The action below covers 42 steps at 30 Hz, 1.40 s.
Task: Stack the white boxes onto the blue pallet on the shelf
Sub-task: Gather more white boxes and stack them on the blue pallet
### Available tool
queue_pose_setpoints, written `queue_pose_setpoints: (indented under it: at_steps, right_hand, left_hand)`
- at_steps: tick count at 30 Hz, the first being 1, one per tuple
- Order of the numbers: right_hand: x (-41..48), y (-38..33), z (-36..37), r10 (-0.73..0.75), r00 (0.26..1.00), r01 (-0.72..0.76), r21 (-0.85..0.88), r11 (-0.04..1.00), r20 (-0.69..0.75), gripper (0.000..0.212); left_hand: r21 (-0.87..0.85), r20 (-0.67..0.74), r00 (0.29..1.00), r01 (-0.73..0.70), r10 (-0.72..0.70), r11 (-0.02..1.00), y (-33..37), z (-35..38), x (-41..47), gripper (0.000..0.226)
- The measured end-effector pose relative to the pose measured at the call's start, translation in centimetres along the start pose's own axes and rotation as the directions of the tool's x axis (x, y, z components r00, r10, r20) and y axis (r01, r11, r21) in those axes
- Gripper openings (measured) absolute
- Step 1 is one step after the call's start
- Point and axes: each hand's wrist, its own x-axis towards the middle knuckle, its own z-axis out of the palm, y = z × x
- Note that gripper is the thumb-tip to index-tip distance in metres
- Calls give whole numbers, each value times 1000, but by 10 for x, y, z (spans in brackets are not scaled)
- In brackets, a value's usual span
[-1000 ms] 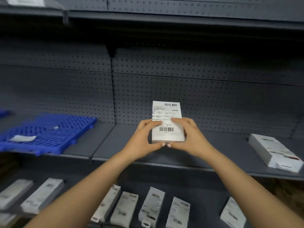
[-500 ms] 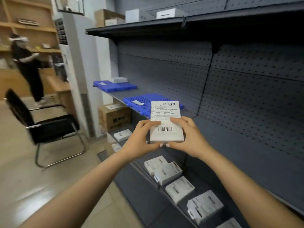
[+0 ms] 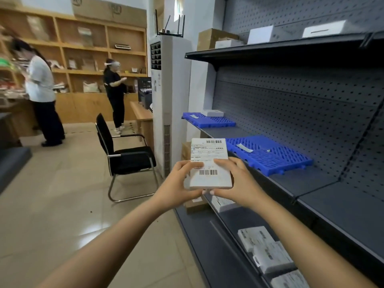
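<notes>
Beneath the nearer blue pallet [image 3: 268, 156] we see the grey pegboard shelf unit [image 3: 311, 204], whose middle board bears it. Left of that pallet, out on the floor, stands one black office chair [image 3: 126, 161]. We count two pallets. Beyond the nearer one, on the same board and apart from it, lies the farther blue pallet [image 3: 207, 122], with one small white box [image 3: 212, 113] at its back edge. Below the nearer pallet, on the lower board, we count three labelled white boxes [image 3: 270, 256] lying close together, and a fourth white box [image 3: 223, 203] shows partly under our hands. Just left of the nearer pallet's front corner, in the air, is the one held white box [image 3: 209, 163], label up. Our left hand [image 3: 178, 183] grips its left side and our right hand [image 3: 239, 183] its right, thumbs on the label, fingertips touching below its near edge.
</notes>
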Motion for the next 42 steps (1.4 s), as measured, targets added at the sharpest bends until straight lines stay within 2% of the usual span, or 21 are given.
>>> queue_pose_setpoints:
  at_steps: [12,17,30,36,42]
  right_hand:
    - [134,-35,74,7,999,-5,27,1000,-53,84]
    - [180,-47,99,-13,998,15,37,999,-59,83]
    - [334,-60,191,-123,991,125,44,991,-42,80]
    - [413,-53,222,-159,986,163,100,982,-43,80]
    - [481,-44,231,-173,984,175,96,980,-36,84]
  left_hand:
    - [50,44,996,-74,71,996,-115,-96,75,70]
    - [59,21,997,-79,77,995,-153,-124,95,69]
    - [128,-119,993,31,-15,991,-266,-203,148,66]
    - [191,-126,992,48,-24,980,-316,-233,196,66]
    - [176,-117,993,44,-23,983,-358,-255,245,67]
